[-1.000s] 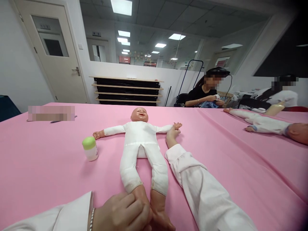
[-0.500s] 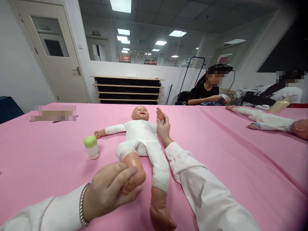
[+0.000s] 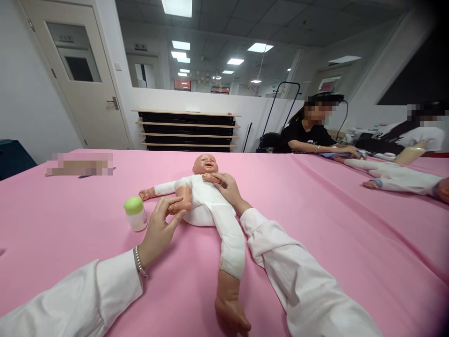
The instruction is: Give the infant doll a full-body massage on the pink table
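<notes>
A baby doll with a white cloth body lies on its back, its head toward the far side of the table. My left hand is closed round the doll's foot, on the left of the picture; that leg is folded up against the belly. With my right hand I grip the doll's hand, which rests across the chest just under the chin. The other leg stretches toward me, and the other arm lies out to the left. A small jar with a green lid stands beside my left hand.
A pink cloth covers the table. At the right lies another doll in white, near a pale bottle. A person in black sits behind it, and another in white sits farther right. A blurred flat item lies far left.
My left hand has pushed the doll's foot up and away, bending the leg to the belly. My right hand has brought the doll's arm from beside the head across the chest.
</notes>
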Motion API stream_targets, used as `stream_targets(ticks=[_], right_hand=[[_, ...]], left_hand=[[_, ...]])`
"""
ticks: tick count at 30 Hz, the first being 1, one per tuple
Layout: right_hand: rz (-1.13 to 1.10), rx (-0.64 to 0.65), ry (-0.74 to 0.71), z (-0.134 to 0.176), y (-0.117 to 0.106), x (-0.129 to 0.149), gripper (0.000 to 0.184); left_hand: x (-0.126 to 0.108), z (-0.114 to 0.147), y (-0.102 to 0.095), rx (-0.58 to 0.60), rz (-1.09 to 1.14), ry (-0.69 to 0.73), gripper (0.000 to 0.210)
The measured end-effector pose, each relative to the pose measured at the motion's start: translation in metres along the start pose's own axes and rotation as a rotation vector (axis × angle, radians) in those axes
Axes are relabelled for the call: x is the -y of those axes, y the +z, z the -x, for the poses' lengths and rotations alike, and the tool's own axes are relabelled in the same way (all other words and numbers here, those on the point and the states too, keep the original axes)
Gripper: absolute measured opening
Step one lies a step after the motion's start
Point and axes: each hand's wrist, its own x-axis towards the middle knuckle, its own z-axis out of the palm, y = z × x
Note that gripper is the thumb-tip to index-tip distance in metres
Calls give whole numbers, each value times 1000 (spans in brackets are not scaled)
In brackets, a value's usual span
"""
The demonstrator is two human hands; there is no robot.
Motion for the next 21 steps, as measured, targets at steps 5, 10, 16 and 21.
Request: stream_targets(ticks=[5,10,16,21], right_hand=[[-43,-2,25,2,-2,2,27],[-275,-274,217,7,-5,0,32],[-358,-796,558,9,-14,-41,34],[-433,-1069,879,11,-22,-80,30]], left_hand=[[-7,2,-4,-15,4,9,22],[-36,11,-16,-23,-81,321,20],[-73,27,-31,122,-115,639,19],[-88,43,-24,198,-105,781,13]])
